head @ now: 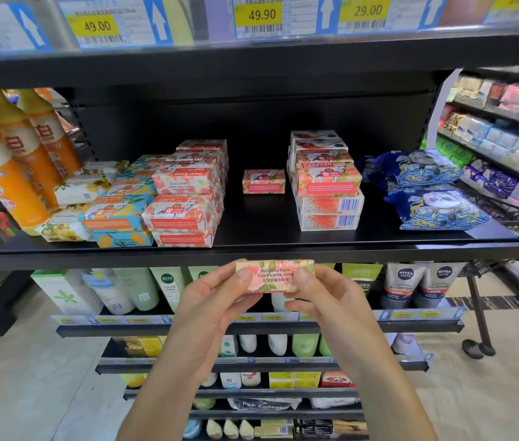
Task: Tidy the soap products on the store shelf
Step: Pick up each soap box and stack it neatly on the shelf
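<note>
A pink rose goat's milk soap bar point(274, 276) is held in front of the black shelf's point(251, 249) front edge. My left hand point(216, 294) pinches its left end and my right hand point(318, 294) pinches its right end. On the shelf, a stack of pink soap bars point(186, 198) stands left of centre. A single pink soap bar point(263, 181) lies alone in the middle. Another pink soap stack point(326, 183) rises at the right. Blue-and-orange soap bars point(121, 214) and yellow-flowered soap bars point(73, 198) lie at the left, some askew.
Orange bottles point(6, 160) stand at the shelf's far left. Two blue panda packs point(426, 192) lie at its right end. Price tags point(261, 15) line the shelf above. Tubes and bottles point(410, 281) fill the lower shelves. A neighbouring rack point(506, 138) stands to the right.
</note>
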The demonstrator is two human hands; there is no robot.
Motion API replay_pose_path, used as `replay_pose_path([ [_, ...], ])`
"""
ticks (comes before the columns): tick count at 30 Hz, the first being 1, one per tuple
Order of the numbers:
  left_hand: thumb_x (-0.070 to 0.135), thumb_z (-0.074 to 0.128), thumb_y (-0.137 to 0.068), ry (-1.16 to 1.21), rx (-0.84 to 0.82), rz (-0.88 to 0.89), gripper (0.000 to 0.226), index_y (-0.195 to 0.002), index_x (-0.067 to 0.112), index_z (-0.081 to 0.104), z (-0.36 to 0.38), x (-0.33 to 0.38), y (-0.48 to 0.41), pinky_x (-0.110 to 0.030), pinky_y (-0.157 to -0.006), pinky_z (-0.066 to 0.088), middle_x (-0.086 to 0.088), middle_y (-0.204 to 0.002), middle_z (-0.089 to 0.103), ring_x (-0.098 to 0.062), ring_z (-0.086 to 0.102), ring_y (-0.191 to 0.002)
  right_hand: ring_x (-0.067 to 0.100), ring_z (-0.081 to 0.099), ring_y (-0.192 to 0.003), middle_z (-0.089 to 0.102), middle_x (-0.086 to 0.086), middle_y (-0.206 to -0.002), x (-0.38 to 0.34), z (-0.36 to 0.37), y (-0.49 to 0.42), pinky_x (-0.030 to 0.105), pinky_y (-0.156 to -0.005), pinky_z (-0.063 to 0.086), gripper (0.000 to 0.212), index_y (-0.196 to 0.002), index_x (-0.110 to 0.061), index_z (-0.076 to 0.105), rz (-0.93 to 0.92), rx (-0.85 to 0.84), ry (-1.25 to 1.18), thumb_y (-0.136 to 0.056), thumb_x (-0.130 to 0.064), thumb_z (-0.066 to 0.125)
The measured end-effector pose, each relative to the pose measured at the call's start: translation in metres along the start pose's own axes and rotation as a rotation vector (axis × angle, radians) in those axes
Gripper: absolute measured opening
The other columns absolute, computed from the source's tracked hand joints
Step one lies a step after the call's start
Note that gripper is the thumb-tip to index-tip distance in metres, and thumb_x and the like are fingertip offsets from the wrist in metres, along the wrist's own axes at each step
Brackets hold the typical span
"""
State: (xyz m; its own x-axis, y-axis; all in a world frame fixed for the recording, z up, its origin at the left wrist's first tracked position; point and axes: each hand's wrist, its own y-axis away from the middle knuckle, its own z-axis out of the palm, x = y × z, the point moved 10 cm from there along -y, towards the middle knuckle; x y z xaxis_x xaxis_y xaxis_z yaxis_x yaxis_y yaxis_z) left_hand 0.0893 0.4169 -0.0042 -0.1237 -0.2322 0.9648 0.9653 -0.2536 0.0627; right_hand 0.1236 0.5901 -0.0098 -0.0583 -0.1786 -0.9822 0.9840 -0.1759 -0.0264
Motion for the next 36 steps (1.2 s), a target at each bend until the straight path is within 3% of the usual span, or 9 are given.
replay_pose_path([
  [6,0.024,0.069,-0.084,0.06,-0.007,-0.011,0.051,-0.132,0.008,0.063,0.0,0.0,0.0,-0.029,-0.102,0.053,-0.01,-0.12,0.075,-0.021,0.069,-0.118,0.02,0.071,-0.109,0.076,0.001,-0.114,0.001,0.003,0.0,0.042,-0.107,0.05,0.041,-0.121,-0.02,0.071,-0.011,-0.027,0.02,-0.089,-0.045,0.073],
  [11,0.026,0.073,-0.077,0.101,0.007,0.01,0.061,-0.136,0.017,0.06,0.0,0.002,0.0,-0.023,-0.091,0.057,-0.01,-0.119,0.075,-0.018,0.071,-0.113,0.021,0.067,-0.12,0.073,0.003,-0.123,0.0,0.005,-0.001,0.047,-0.111,0.044,0.05,-0.131,-0.02,0.064,-0.053,-0.061,-0.027,-0.087,-0.041,0.077],
  [16,0.044,0.063,-0.083,0.118,0.002,0.005,0.058,-0.128,0.008,0.066,0.0,0.002,-0.001,-0.033,-0.094,0.059,-0.012,-0.121,0.074,-0.023,0.069,-0.117,0.026,0.062,-0.127,0.067,0.007,-0.134,-0.004,0.006,0.0,0.046,-0.108,0.046,0.051,-0.14,-0.018,0.058,-0.118,-0.148,-0.035,-0.09,-0.021,0.07],
  [19,0.051,0.062,-0.082,0.109,0.028,-0.044,0.065,-0.125,0.003,0.067,-0.004,-0.004,-0.001,-0.04,-0.092,0.061,-0.015,-0.119,0.074,-0.025,0.071,-0.112,0.024,0.057,-0.134,0.063,0.003,-0.14,-0.006,0.006,0.0,0.042,-0.105,0.049,0.061,-0.144,-0.022,0.054,-0.147,-0.18,-0.026,-0.087,-0.019,0.073],
  [24,0.036,0.068,-0.082,0.037,0.015,-0.045,0.044,-0.114,0.007,0.075,-0.006,-0.005,-0.001,-0.033,-0.082,0.062,-0.015,-0.11,0.076,-0.021,0.072,-0.098,0.024,0.054,-0.136,0.058,0.004,-0.146,-0.006,0.011,0.002,0.038,-0.103,0.053,0.069,-0.15,-0.025,0.047,-0.14,-0.262,-0.019,-0.087,-0.01,0.072],
  [27,0.031,0.067,-0.084,0.016,0.011,-0.023,0.042,-0.118,0.008,0.073,-0.006,-0.004,-0.001,-0.032,-0.082,0.062,-0.013,-0.11,0.077,-0.02,0.072,-0.098,0.021,0.054,-0.137,0.057,-0.001,-0.147,-0.006,0.013,0.003,0.04,-0.103,0.053,0.073,-0.151,-0.031,0.044,-0.108,-0.282,-0.012,-0.088,-0.014,0.074],
  [32,0.023,0.067,-0.087,-0.024,0.002,0.0,0.048,-0.133,0.008,0.063,-0.004,-0.003,0.0,-0.037,-0.093,0.06,-0.01,-0.116,0.076,-0.023,0.072,-0.109,0.016,0.065,-0.122,0.067,-0.007,-0.133,-0.002,0.007,0.0,0.037,-0.099,0.053,0.068,-0.146,-0.032,0.049,-0.042,-0.142,0.017,-0.087,-0.04,0.081],
  [36,0.021,0.07,-0.083,0.005,0.025,-0.014,0.058,-0.139,0.01,0.056,-0.007,-0.008,-0.001,-0.038,-0.094,0.06,-0.011,-0.117,0.076,-0.023,0.073,-0.11,0.016,0.073,-0.103,0.076,-0.002,-0.107,0.0,-0.002,0.0,0.03,-0.084,0.061,0.05,-0.127,-0.024,0.062,-0.009,-0.015,-0.009,-0.08,-0.037,0.075],
])
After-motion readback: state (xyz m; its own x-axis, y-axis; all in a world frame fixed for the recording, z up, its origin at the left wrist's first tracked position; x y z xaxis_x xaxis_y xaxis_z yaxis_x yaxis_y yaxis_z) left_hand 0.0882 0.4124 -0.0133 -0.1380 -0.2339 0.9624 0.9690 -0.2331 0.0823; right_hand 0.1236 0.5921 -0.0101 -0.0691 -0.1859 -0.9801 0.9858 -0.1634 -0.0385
